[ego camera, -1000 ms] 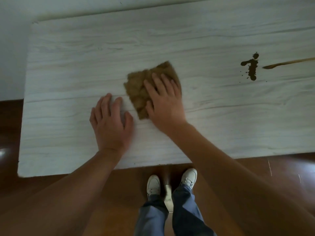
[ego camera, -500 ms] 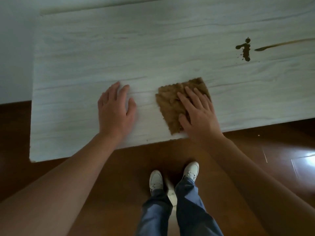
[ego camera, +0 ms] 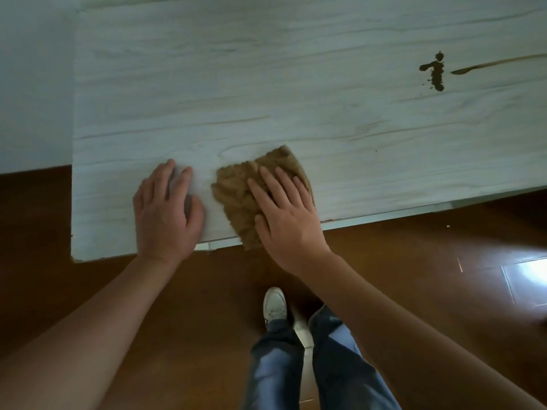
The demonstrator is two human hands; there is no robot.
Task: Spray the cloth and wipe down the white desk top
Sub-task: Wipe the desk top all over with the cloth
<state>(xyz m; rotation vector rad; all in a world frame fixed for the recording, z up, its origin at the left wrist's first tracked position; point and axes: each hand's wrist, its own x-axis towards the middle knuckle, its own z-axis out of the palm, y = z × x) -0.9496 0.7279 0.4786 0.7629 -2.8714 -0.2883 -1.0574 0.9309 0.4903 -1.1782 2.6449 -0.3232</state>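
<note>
A crumpled brown cloth [ego camera: 236,190] lies at the near edge of the white wood-grain desk top [ego camera: 266,84], its lower corner hanging a little over the edge. My right hand [ego camera: 284,214] presses flat on the cloth with straight, spread fingers. My left hand [ego camera: 167,211] rests flat on the bare desk just left of the cloth, not touching it. A dark brown splatter stain [ego camera: 435,73] marks the desk at the far right, with a long brown streak [ego camera: 497,65] beside it. No spray bottle is in view.
The desk's left end meets a pale wall [ego camera: 32,84]. Dark brown glossy floor [ego camera: 429,276] runs below the desk's near edge. My legs in blue jeans and a white shoe [ego camera: 275,306] stand close to the edge.
My right hand has dragged the cloth from the middle of the desk toward me to the near edge. The left hand stayed flat beside it, and the view shifted.
</note>
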